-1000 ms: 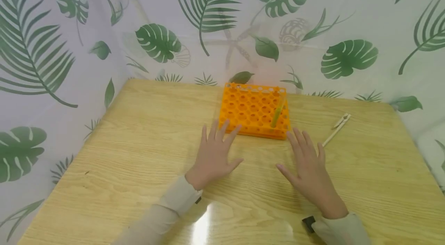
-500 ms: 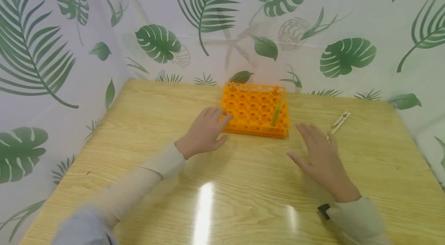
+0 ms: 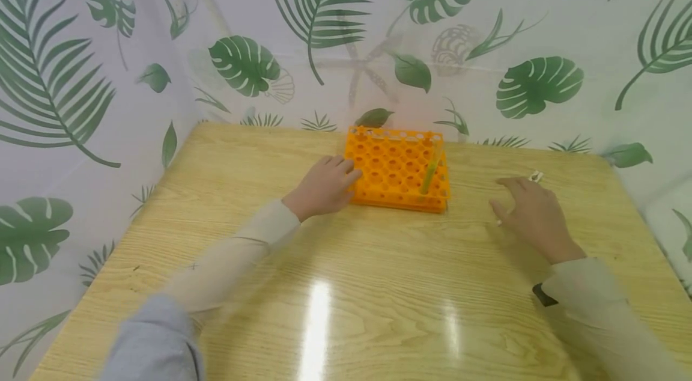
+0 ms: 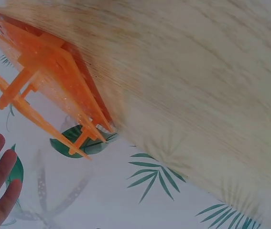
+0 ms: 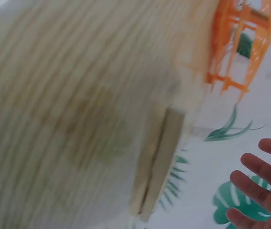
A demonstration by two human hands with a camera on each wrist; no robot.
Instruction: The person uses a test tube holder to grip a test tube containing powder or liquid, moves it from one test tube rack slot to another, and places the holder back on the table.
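An orange test tube rack (image 3: 384,178) stands near the back of the table. One test tube (image 3: 429,178) with yellow-green liquid leans in its right side. My left hand (image 3: 322,188) is at the rack's left front corner, its fingers bent a little; in the left wrist view these fingers (image 4: 1,179) look loose and apart from the rack. My right hand (image 3: 537,217) hovers over a wooden test tube clamp (image 3: 536,176), hiding most of it. In the right wrist view the clamp's handle (image 5: 161,162) lies free of my spread fingers (image 5: 254,186).
The wooden table (image 3: 378,309) ends at the back against a white leaf-print cloth (image 3: 324,92). A bright glare streak lies on the table's front part. The clamp lies to the right of the rack.
My left hand has moved forward from in front of the rack to its left corner, its fingers bending. My right hand has moved right and forward over the clamp. Rack and tube stay put.
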